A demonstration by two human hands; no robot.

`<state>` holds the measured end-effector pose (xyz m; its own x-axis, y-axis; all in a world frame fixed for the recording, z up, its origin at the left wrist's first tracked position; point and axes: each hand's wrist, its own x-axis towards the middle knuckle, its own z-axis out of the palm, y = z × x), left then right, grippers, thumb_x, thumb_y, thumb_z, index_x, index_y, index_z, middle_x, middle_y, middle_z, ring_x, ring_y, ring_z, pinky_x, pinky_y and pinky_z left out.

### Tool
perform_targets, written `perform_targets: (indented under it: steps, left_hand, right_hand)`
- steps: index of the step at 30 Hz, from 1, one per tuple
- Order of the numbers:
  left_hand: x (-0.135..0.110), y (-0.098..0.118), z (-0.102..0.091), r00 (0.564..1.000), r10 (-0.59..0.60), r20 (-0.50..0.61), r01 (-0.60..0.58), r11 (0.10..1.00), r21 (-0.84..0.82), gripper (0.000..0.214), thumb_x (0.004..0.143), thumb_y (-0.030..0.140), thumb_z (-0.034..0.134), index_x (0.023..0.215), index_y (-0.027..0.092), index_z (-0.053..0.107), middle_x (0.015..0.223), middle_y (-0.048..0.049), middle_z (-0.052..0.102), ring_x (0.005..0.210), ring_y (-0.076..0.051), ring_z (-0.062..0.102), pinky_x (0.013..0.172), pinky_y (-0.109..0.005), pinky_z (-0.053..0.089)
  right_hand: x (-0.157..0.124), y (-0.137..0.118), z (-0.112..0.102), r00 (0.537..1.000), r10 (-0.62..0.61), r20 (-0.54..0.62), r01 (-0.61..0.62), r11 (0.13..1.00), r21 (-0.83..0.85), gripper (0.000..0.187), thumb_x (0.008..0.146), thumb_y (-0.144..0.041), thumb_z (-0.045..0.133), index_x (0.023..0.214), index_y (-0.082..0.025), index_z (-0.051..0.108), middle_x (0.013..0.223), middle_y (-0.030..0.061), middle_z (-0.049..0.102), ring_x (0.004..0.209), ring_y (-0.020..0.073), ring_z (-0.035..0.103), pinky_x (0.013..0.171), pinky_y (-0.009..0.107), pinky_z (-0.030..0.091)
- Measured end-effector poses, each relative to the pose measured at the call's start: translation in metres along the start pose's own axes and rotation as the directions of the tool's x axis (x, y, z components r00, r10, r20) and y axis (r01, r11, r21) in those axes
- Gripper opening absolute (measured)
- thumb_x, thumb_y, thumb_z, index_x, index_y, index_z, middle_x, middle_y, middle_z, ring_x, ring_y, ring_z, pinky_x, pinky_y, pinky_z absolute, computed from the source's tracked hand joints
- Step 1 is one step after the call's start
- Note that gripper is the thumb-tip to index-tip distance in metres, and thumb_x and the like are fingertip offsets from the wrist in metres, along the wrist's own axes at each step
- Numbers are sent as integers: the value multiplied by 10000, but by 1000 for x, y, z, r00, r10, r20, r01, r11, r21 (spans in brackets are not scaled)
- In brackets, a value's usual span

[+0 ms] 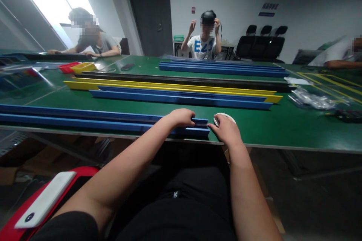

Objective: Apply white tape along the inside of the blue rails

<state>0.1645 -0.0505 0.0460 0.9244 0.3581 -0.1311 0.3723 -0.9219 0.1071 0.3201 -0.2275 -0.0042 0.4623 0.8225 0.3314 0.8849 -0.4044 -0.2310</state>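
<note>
Resting on the near edge of the wide green desk (283, 128), the left hand (182, 117) is curling its fingers over the end of a long blue plastic rail (85, 120). Its grip is pressing shut on the top of the rail. The rail is lying flat along the near edge of the desk and running off to the left. The right hand (226, 130) is sitting just beside the rail's end, and its grip is folding around a small round white thing (224, 115). Farther back, a long yellow rail (169, 86), another blue rail (181, 98) and a thin black rail (183, 80) are lying side by side. A person in a white shirt (203, 47) is sitting across the desk with both hands up.
</note>
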Motion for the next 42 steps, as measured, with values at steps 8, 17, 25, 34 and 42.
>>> perform_targets:
  steps: [8,17,25,34,42]
  left_hand:
    - [24,31,-3,998,47,40,-47,999,-15,307,770,466,600,947,239,706,910,-63,739,771,-202,647,612,-264,417]
    - [31,37,8,997,71,-17,-71,997,-35,363,777,535,580,956,245,707,870,-56,733,775,-212,651,623,-269,424]
    - [24,35,13,981,157,-115,-160,987,-14,288,811,425,589,1039,282,694,936,-36,739,814,-211,661,633,-260,422]
    - [24,33,15,962,218,-165,-220,975,7,261,827,432,560,883,228,713,899,-62,731,780,-202,641,645,-263,418]
    - [24,34,13,958,235,-164,-234,972,24,214,801,361,580,875,217,719,890,-64,730,779,-197,638,647,-261,418]
  right_hand:
    - [-4,1,-2,998,-25,-63,25,1000,6,325,843,-514,630,1017,-244,684,1173,83,595,1062,246,531,917,375,402]
    - [0,-8,7,993,-112,-46,117,987,109,147,846,-316,618,946,-285,721,1328,48,563,1249,268,442,1030,480,318]
    - [1,-6,9,991,-122,-57,130,979,159,143,838,-298,590,893,-268,718,1273,45,605,1212,247,480,1019,448,334]
    - [1,-4,9,989,-136,-63,145,973,181,199,802,-223,570,871,-273,750,1318,23,595,1233,245,458,1037,452,339]
    - [4,-1,12,988,-143,-52,150,971,184,234,817,-210,547,866,-279,765,1330,12,597,1238,246,458,1041,460,360]
